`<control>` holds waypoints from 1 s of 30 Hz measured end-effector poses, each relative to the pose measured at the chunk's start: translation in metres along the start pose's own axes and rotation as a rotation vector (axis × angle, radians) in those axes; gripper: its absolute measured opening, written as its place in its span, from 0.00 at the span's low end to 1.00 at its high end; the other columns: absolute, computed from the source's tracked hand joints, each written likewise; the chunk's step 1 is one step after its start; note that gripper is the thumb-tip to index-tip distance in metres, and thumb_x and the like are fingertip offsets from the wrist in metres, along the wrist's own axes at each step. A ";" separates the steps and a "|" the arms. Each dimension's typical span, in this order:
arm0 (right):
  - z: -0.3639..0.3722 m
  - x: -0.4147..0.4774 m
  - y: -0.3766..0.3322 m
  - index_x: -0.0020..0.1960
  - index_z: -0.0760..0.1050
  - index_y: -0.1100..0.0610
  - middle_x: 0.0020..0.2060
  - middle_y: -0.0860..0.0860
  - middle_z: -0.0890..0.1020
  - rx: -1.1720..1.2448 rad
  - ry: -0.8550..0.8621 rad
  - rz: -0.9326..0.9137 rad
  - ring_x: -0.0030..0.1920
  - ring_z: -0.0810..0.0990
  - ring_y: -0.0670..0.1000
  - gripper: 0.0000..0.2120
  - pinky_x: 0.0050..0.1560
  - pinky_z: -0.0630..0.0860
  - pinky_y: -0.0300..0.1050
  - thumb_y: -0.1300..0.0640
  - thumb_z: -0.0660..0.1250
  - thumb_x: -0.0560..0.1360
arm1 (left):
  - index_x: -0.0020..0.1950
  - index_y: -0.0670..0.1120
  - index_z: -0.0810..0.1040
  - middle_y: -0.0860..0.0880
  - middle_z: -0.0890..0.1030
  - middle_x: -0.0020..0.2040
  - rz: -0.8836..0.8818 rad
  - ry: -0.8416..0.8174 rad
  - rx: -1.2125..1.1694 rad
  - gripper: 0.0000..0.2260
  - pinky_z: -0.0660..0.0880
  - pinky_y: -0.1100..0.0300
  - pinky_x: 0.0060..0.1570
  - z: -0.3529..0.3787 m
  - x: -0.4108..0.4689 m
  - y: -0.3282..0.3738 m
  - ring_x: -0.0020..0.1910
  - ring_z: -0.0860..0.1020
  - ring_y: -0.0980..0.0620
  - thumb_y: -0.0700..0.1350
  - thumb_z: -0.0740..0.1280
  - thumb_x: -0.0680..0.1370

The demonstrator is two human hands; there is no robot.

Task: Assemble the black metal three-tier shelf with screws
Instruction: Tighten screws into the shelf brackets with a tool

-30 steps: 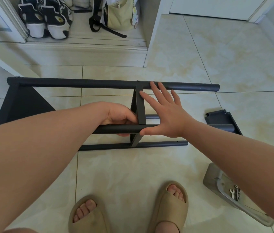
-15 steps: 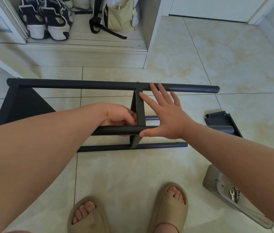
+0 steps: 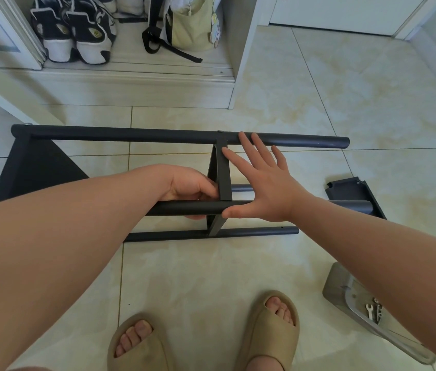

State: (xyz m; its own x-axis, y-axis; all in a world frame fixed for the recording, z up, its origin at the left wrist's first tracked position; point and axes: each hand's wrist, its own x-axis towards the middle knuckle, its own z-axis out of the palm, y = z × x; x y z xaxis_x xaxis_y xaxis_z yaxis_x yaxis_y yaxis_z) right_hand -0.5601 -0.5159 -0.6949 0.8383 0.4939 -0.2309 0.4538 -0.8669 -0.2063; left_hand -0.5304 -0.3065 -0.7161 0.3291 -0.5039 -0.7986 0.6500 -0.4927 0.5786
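The black metal shelf frame (image 3: 131, 135) lies on its side on the tiled floor, long tubes running left to right. A middle shelf panel (image 3: 223, 178) stands edge-on between the tubes, and another panel (image 3: 37, 170) closes the left end. My left hand (image 3: 190, 187) grips the near upper tube (image 3: 184, 208) just left of the middle panel. My right hand (image 3: 267, 180) presses flat against that panel's right face, fingers straight, thumb on the tube. A screw head (image 3: 220, 131) shows on the far tube above the panel.
A loose black shelf panel (image 3: 350, 187) lies on the floor to the right. A grey tray (image 3: 337, 287) at lower right holds small wrenches (image 3: 370, 310). My sandalled feet (image 3: 270, 325) stand close in front. A cabinet with sneakers (image 3: 72, 36) and a bag (image 3: 190, 25) is behind.
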 end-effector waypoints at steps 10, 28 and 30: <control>0.001 0.000 0.002 0.82 0.38 0.39 0.81 0.48 0.33 0.005 -0.002 -0.003 0.79 0.28 0.52 0.56 0.79 0.35 0.61 0.16 0.52 0.62 | 0.51 0.42 0.82 0.45 0.83 0.44 0.051 -0.010 0.027 0.07 0.77 0.55 0.48 -0.004 0.001 0.000 0.40 0.80 0.51 0.36 0.65 0.78; -0.009 -0.040 -0.021 0.79 0.59 0.43 0.67 0.45 0.77 -0.004 -0.201 0.098 0.64 0.77 0.52 0.39 0.60 0.75 0.51 0.27 0.62 0.74 | 0.48 0.47 0.80 0.47 0.83 0.42 0.130 0.383 0.664 0.22 0.76 0.57 0.40 0.025 -0.071 -0.007 0.36 0.79 0.52 0.64 0.59 0.80; -0.014 -0.046 -0.024 0.76 0.63 0.45 0.60 0.47 0.80 -0.090 -0.229 0.105 0.57 0.79 0.52 0.28 0.53 0.76 0.50 0.38 0.64 0.79 | 0.51 0.48 0.78 0.49 0.82 0.44 0.095 0.371 0.772 0.18 0.76 0.58 0.41 0.030 -0.079 -0.007 0.39 0.79 0.53 0.63 0.64 0.78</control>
State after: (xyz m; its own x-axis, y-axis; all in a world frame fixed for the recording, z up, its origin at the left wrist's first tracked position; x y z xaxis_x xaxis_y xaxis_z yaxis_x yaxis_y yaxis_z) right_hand -0.6050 -0.5186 -0.6662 0.7967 0.3950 -0.4574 0.4018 -0.9116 -0.0873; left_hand -0.5815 -0.2841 -0.6518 0.6483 -0.3694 -0.6657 0.0046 -0.8725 0.4887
